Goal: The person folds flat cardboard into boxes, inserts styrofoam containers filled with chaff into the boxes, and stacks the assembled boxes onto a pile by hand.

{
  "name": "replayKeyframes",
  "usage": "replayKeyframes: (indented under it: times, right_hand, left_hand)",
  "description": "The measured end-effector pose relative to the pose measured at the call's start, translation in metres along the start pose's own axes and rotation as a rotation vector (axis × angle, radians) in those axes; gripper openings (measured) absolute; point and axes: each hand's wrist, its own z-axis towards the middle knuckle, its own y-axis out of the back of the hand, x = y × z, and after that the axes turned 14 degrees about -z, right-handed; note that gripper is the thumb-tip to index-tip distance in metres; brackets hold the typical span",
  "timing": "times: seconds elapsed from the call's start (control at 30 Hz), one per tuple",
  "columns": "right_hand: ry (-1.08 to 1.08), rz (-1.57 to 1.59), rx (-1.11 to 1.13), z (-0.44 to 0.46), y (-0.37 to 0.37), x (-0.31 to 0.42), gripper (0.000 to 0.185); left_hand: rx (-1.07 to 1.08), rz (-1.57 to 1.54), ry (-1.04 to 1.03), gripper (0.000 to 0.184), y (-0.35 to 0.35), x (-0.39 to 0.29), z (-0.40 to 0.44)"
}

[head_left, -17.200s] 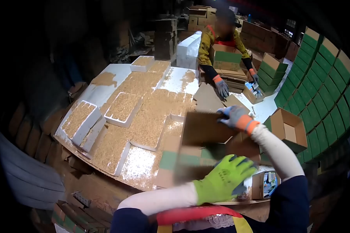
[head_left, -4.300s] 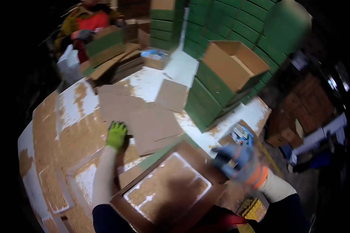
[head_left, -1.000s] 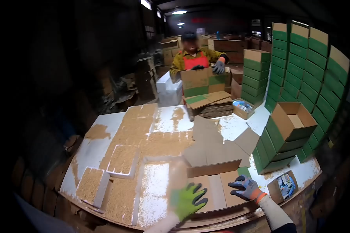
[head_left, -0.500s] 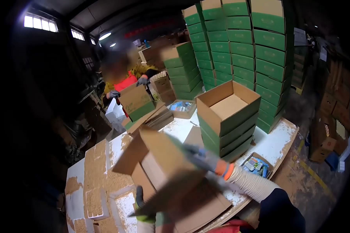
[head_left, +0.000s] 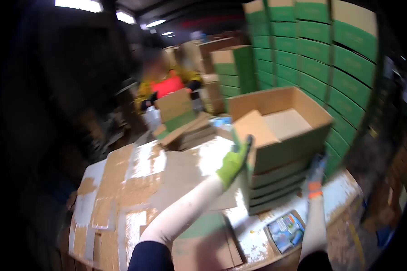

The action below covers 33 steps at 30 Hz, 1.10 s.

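A stack of green-and-brown cardboard boxes stands before me, and its top box (head_left: pixel 294 144) is open upward with a loose flap (head_left: pixel 257 128) folded inside. My left hand (head_left: pixel 234 162), in a green glove with dark fingertips, rests against the stack's near left corner, fingers stretched upward. On the stack's right side is my right hand (head_left: pixel 316 174), in a grey and orange glove, slightly blurred, its fingers extended along the boxes. Below it lies a small open carton (head_left: pixel 269 235) holding blue packets (head_left: pixel 286 232). Flattened cardboard (head_left: pixel 208 244) lies close to me.
The worktable (head_left: pixel 251 244) has a worn white and brown surface. Flat cardboard (head_left: pixel 196 135) is piled at its far side, where a person (head_left: pixel 167 83) handles a box (head_left: pixel 176 108). Tall stacks of green boxes (head_left: pixel 352 63) rise at the back right.
The open box has moved from in front of me onto the top of the stack. My hands moved with it, to the stack's two sides. The view has turned and shifted.
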Motion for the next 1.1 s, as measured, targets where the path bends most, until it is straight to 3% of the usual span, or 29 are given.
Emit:
replayKeyframes:
  times: [0.03, 0.07, 0.1, 0.13, 0.17, 0.23, 0.37, 0.43, 0.5, 0.53, 0.57, 0.6, 0.63, 0.67, 0.7, 0.77, 0.8, 0.87, 0.93, 0.97, 1.0, 1.03, 1.1]
  right_hand:
    - [-0.133, 0.434, -0.164, 0.008, 0.005, 0.043, 0.046]
    - [-0.149, 0.811, -0.280, 0.014, -0.028, -0.013, 0.047]
    - [-0.204, 0.490, -0.229, 0.002, -0.029, -0.013, 0.051]
    - [-0.217, 0.461, -0.239, -0.007, -0.021, 0.004, 0.053]
    - [-0.136, 0.281, -0.375, -0.006, -0.038, -0.037, 0.058]
    - [-0.027, -0.006, -0.411, -0.007, -0.050, -0.075, 0.059]
    - [-0.141, 0.283, -0.354, -0.003, -0.014, -0.012, 0.054]
    - [-0.205, 0.179, -0.260, -0.027, 0.033, 0.082, 0.047]
    - [0.038, 0.026, -0.174, -0.097, 0.066, 0.177, 0.041]
    - [0.016, 0.021, -0.005, -0.144, 0.070, 0.197, 0.039]
    - [-0.248, 0.463, 0.225, -0.200, 0.063, 0.215, 0.033]
    - [0.024, 0.115, 0.532, -0.245, 0.056, 0.205, 0.039]
    - [-0.012, -0.009, 0.774, -0.272, 0.057, 0.272, 0.054]
    - [0.364, -0.407, 0.707, -0.330, 0.032, 0.229, 0.056]
    - [0.708, -0.805, 0.502, -0.390, 0.006, 0.178, 0.059]
    - [-0.011, -0.505, 0.714, -0.408, -0.003, 0.214, 0.068]
    - [-0.204, -0.487, 0.899, -0.390, 0.005, 0.233, 0.075]
    - [-0.184, -0.436, 0.970, -0.383, 0.009, 0.219, 0.080]
    - [-0.177, -0.449, 0.985, -0.369, 0.007, 0.226, 0.081]
    - [-0.164, -0.524, 0.985, -0.362, 0.005, 0.232, 0.078]
    - [-0.189, -0.523, 1.008, -0.355, 0.003, 0.239, 0.077]
    - [-0.223, -0.525, 1.029, -0.347, 0.007, 0.253, 0.075]
    - [-0.107, -0.540, 0.965, -0.349, 0.000, 0.239, 0.070]
  left_hand:
    - [-0.018, 0.175, -0.078, 0.071, 0.001, 0.012, 0.009]
    - [-0.044, 0.364, -0.156, 0.074, 0.002, 0.027, 0.017]
    - [-0.066, 0.529, -0.220, 0.076, 0.002, 0.040, 0.024]
    - [-0.079, 0.630, -0.257, 0.079, 0.002, 0.051, 0.028]
    - [-0.081, 0.653, -0.274, 0.082, 0.005, 0.057, 0.029]
    - [-0.056, 0.450, -0.200, 0.078, 0.010, 0.055, 0.021]
    - [0.029, -0.270, 0.096, 0.051, 0.044, 0.040, -0.036]
    - [-0.130, -0.394, 0.172, 0.051, 0.108, 0.075, -0.091]
    - [-0.308, 0.072, -0.230, 0.057, 0.198, 0.110, -0.187]
    - [-0.541, 0.390, -0.365, 0.060, 0.245, 0.134, -0.241]
    - [-0.818, 0.659, -0.336, 0.063, 0.284, 0.164, -0.299]
    - [-1.107, 0.675, -0.195, 0.074, 0.309, 0.192, -0.355]
    - [-1.277, 0.895, 0.057, 0.093, 0.335, 0.229, -0.402]
    - [-1.226, 0.781, 0.461, 0.113, 0.330, 0.225, -0.432]
    - [-1.031, 0.238, 0.456, 0.123, 0.331, 0.219, -0.454]
    - [-0.926, 0.210, 0.629, 0.093, 0.308, 0.165, -0.461]
    - [-0.940, 0.188, 0.627, 0.093, 0.322, 0.189, -0.470]
    - [-0.697, 0.557, 0.215, 0.123, 0.355, 0.250, -0.484]
    - [-0.409, 1.014, -0.146, 0.110, 0.315, 0.137, -0.496]
    - [-0.270, 1.157, -0.214, 0.104, 0.306, 0.113, -0.504]
    - [-0.163, 1.288, -0.253, 0.098, 0.303, 0.103, -0.511]
    - [0.011, 1.227, -0.350, 0.092, 0.312, 0.106, -0.515]
    - [0.062, 1.410, -0.407, 0.082, 0.336, 0.146, -0.512]
